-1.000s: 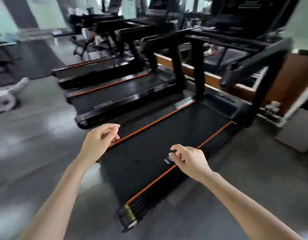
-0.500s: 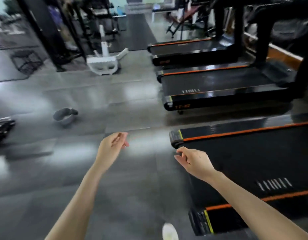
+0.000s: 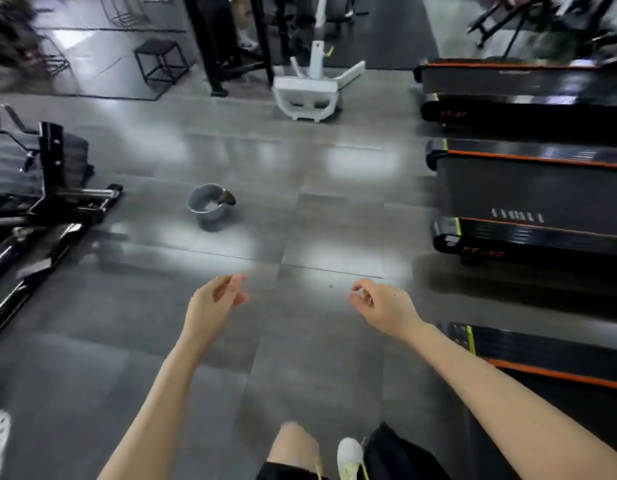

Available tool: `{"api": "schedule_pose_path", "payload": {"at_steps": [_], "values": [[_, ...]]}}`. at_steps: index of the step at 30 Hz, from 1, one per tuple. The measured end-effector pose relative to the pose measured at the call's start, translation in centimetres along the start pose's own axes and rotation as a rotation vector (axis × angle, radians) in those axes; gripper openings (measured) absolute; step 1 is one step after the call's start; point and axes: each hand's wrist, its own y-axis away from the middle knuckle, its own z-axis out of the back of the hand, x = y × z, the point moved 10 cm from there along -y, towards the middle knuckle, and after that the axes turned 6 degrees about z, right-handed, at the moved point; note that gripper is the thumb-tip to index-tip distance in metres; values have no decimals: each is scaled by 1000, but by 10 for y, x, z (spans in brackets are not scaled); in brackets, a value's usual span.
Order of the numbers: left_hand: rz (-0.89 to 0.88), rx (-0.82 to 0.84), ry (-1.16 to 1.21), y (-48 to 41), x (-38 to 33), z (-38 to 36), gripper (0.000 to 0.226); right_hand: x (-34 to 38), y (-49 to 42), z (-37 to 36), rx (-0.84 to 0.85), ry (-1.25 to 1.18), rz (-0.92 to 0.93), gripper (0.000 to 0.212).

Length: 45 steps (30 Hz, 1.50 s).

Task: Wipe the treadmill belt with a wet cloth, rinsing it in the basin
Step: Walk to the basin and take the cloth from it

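Observation:
A grey basin (image 3: 210, 207) stands on the dark floor ahead and to the left, with a dark cloth (image 3: 228, 198) draped over its right rim. My left hand (image 3: 213, 304) and my right hand (image 3: 383, 306) hang in front of me over the floor, fingers loosely curled, holding nothing. Both are well short of the basin. The rear end of the nearest treadmill (image 3: 549, 355), black with an orange stripe, lies at the right, beside my right forearm.
Two more treadmills (image 3: 528, 188) line the right side. A white frame (image 3: 308, 91) stands on the floor at the back centre, a black box stand (image 3: 161, 60) at the back left. Black weight equipment (image 3: 47, 202) fills the left edge. My knee and white shoe (image 3: 350, 455) show below.
The view has swung left from the treadmill belt to the open floor, and the basin has come nearer and more central. Both hands stay loosely curled and hold nothing.

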Motion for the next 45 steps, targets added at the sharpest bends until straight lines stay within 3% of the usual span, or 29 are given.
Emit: {"api": "schedule_pose_path", "payload": {"at_steps": [8, 16, 25, 31, 36, 41, 45], "values": [[115, -86, 20, -237, 32, 82, 19, 71, -275, -47, 61, -25, 105, 28], [180, -13, -27, -513, 28, 154, 16, 99, -530, -69, 89, -90, -43, 29], [356, 26, -53, -793, 73, 164, 21, 95, -796, -131, 141, -133, -135, 31], [498, 20, -71, -977, 137, 157, 17, 84, -991, -219, 263, -157, -210, 35], [555, 24, -86, -1115, 210, 144, 15, 57, -1122, -309, 252, -213, -332, 37], [584, 76, -173, -1216, 310, 103, 20, 15, -1201, -427, 270, -309, -518, 40], [616, 217, -295, -1277, 417, 45, 25, -34, -1237, -532, 276, -364, -653, 48]]}}
